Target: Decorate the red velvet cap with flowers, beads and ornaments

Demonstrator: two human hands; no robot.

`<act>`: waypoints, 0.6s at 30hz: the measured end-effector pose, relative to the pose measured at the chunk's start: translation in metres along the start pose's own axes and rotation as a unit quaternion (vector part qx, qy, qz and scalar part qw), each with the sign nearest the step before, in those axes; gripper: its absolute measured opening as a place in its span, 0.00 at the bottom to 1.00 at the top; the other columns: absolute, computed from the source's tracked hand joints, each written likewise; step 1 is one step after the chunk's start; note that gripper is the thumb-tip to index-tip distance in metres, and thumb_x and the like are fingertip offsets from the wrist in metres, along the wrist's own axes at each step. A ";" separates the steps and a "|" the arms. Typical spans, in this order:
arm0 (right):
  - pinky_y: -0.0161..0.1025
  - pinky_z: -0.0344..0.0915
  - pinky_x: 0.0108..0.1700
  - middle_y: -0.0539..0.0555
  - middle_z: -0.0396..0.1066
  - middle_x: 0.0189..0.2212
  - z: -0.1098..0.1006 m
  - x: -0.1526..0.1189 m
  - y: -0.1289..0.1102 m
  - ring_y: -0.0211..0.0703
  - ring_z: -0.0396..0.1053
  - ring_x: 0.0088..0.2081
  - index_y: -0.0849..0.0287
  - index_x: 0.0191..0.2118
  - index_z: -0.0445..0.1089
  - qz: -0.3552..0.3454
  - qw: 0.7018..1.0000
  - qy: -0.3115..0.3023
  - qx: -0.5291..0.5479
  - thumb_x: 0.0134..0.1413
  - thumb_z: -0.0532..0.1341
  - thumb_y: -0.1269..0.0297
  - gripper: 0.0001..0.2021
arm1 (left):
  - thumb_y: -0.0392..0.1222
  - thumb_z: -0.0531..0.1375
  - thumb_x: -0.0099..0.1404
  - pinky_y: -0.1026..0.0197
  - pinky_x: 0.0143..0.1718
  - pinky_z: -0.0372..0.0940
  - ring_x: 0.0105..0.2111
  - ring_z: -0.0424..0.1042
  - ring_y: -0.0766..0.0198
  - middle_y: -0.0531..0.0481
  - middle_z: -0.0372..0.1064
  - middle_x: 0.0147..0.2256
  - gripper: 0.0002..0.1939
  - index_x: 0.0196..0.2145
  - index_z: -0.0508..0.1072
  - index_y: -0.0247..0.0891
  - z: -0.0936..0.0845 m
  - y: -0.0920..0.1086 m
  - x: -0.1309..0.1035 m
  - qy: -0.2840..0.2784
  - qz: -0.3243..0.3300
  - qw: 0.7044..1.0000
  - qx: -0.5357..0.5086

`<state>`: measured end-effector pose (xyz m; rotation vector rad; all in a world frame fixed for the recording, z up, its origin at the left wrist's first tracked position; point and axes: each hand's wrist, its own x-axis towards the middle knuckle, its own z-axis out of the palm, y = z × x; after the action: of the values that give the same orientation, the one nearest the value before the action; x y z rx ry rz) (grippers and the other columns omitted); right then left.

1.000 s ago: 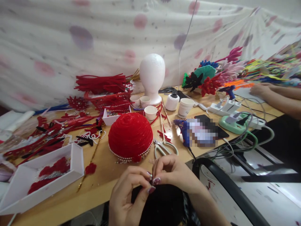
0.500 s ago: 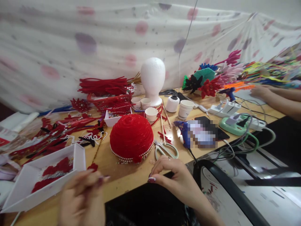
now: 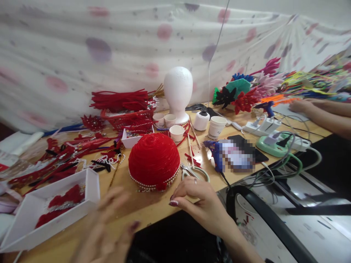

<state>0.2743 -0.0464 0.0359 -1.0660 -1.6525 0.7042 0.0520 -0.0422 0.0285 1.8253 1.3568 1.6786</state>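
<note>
A red dome-shaped cap [image 3: 154, 159], wound in velvety strips and edged with a string of pearl beads, stands on the wooden table [image 3: 120, 215]. My right hand [image 3: 196, 201] hovers at the table's front edge, right of the cap, its fingers curled and thumb near the fingertips; whatever may be between them is hidden. Blurred by motion, my left hand [image 3: 106, 226] is low in front of the cap, fingers and thumb apart, with nothing visible in it. Scissors [image 3: 201, 174] with pale green handles lie just beyond my right hand. Left of my left hand sits a white box [image 3: 91, 186] holding red velvety pieces.
Behind the cap are a white foam head [image 3: 178, 89], paper cups [image 3: 177, 133], a thread cone [image 3: 202, 121] and a red basket [image 3: 109, 118]. A blue glue gun [image 3: 215, 153] lies beside a green power strip [image 3: 271, 146]. Another person's arms [image 3: 326, 113] reach in from the right.
My left hand has gone from pinched fingers to spread ones and shifted slightly right. A small red piece near it is now out of sight. My right hand has barely moved.
</note>
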 end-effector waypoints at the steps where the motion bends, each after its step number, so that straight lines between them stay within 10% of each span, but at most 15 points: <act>1: 0.34 0.62 0.37 0.50 0.75 0.27 0.002 0.000 0.001 0.36 0.69 0.31 0.60 0.29 0.74 -0.006 1.000 0.004 0.014 0.57 0.66 0.63 0.08 | 0.43 0.65 0.62 0.60 0.49 0.70 0.46 0.75 0.59 0.50 0.76 0.44 0.08 0.40 0.79 0.43 0.012 0.006 -0.003 -0.059 0.025 0.998 -0.028; 11: 0.36 0.63 0.38 0.52 0.76 0.25 -0.002 -0.008 0.007 0.37 0.70 0.30 0.60 0.25 0.76 0.084 0.986 -0.050 0.138 0.48 0.72 0.62 0.09 | 0.32 0.62 0.63 0.64 0.53 0.66 0.33 0.75 0.69 0.57 0.73 0.30 0.05 0.34 0.71 0.41 0.030 0.020 -0.005 -0.213 0.143 0.964 -0.064; 18: 0.29 0.65 0.30 0.51 0.76 0.23 -0.007 -0.007 0.018 0.33 0.70 0.25 0.62 0.23 0.78 0.255 0.870 -0.198 0.372 0.37 0.76 0.69 0.08 | 0.38 0.56 0.70 0.60 0.50 0.69 0.32 0.73 0.68 0.52 0.71 0.29 0.05 0.35 0.68 0.38 0.030 0.031 -0.007 -0.283 0.203 0.932 -0.102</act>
<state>0.2871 -0.0453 0.0200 -0.7967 -1.2036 1.8371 0.0929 -0.0525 0.0396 2.3176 0.5725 1.2302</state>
